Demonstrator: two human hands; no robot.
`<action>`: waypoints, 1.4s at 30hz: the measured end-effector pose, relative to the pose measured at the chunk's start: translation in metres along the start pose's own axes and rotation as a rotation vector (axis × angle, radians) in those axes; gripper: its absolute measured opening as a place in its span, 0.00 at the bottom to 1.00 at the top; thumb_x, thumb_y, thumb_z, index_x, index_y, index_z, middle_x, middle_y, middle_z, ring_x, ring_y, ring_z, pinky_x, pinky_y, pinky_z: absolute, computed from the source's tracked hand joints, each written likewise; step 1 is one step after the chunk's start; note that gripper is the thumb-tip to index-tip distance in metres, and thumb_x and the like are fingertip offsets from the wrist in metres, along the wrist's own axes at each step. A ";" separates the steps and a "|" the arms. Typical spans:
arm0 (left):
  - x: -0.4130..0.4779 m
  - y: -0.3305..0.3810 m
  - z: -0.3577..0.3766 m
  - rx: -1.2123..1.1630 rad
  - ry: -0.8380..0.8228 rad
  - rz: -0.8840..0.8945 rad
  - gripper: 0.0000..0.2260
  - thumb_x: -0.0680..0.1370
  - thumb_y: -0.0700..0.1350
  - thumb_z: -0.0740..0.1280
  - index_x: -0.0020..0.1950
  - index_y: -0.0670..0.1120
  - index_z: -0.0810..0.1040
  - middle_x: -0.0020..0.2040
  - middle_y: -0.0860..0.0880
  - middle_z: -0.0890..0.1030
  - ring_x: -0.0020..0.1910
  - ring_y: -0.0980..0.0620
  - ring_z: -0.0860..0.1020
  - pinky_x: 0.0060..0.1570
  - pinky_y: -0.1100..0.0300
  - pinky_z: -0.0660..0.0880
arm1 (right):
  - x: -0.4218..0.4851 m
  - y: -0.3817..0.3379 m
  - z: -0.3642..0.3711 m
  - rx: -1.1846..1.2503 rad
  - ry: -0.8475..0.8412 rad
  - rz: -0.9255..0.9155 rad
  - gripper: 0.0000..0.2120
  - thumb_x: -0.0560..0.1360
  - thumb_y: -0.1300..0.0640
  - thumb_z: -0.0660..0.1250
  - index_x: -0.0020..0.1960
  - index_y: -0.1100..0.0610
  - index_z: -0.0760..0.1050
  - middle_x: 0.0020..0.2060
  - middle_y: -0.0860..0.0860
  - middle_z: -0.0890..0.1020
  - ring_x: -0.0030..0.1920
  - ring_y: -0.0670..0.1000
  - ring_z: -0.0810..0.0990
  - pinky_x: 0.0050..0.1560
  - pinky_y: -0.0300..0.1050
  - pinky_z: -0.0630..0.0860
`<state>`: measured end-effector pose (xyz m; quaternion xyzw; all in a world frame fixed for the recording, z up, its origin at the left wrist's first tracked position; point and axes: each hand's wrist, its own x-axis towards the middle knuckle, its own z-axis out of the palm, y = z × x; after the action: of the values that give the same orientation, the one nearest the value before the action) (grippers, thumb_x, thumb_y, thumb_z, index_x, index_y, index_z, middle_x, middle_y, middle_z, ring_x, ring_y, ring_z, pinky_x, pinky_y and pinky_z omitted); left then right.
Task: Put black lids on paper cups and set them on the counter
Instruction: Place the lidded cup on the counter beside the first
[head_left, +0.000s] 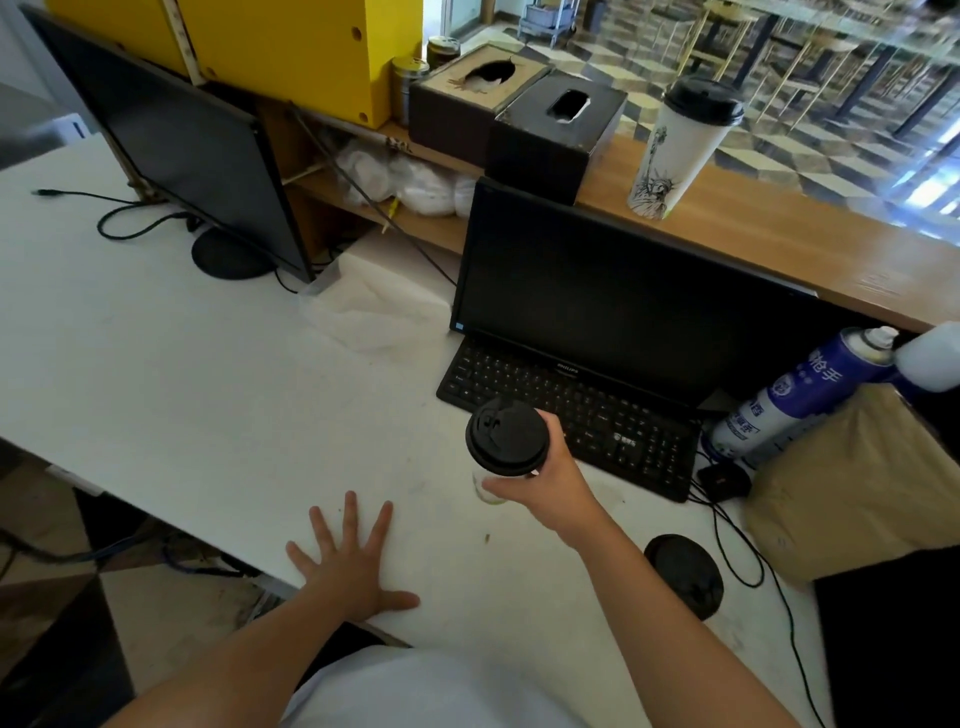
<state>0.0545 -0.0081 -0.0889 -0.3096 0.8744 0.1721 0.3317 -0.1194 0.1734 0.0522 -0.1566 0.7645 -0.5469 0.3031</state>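
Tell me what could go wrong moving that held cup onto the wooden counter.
1. The right hand must carry the lidded cup over the monitor; it could clip the top edge.
2. Set down on the counter, it may knock the cup already standing there.
3. The keyboard is close; a poor seal could spill onto it, though the fit cannot be judged.

worn — white shirt (431, 691) | forearms (249, 660), left grip (348, 566), right grip (545, 483) — bare

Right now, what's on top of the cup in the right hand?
A black lid caps the cup that the right hand grips. The lid covers the opening, so its contents cannot be seen.
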 end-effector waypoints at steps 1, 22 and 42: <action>-0.001 0.000 -0.001 -0.001 -0.003 -0.002 0.60 0.60 0.79 0.65 0.70 0.63 0.21 0.72 0.47 0.18 0.72 0.29 0.25 0.68 0.23 0.40 | 0.000 0.001 0.001 -0.001 -0.004 0.004 0.40 0.65 0.67 0.81 0.67 0.43 0.67 0.58 0.41 0.79 0.57 0.36 0.79 0.50 0.30 0.77; -0.058 0.121 -0.192 -0.873 0.201 0.750 0.34 0.66 0.42 0.81 0.68 0.57 0.72 0.61 0.56 0.80 0.61 0.49 0.79 0.57 0.50 0.81 | -0.005 -0.071 -0.059 0.025 -0.044 -0.111 0.33 0.67 0.68 0.79 0.67 0.48 0.75 0.57 0.46 0.85 0.57 0.49 0.84 0.57 0.56 0.83; -0.085 0.234 -0.328 -0.679 0.422 1.045 0.33 0.67 0.47 0.81 0.67 0.55 0.70 0.58 0.59 0.78 0.58 0.59 0.78 0.52 0.62 0.80 | 0.002 -0.158 -0.153 0.016 0.459 -0.476 0.24 0.69 0.63 0.80 0.63 0.51 0.80 0.55 0.41 0.86 0.58 0.41 0.83 0.59 0.40 0.79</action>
<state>-0.2038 0.0377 0.2285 0.0410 0.8531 0.5123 -0.0904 -0.2325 0.2305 0.2319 -0.2010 0.7506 -0.6293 -0.0121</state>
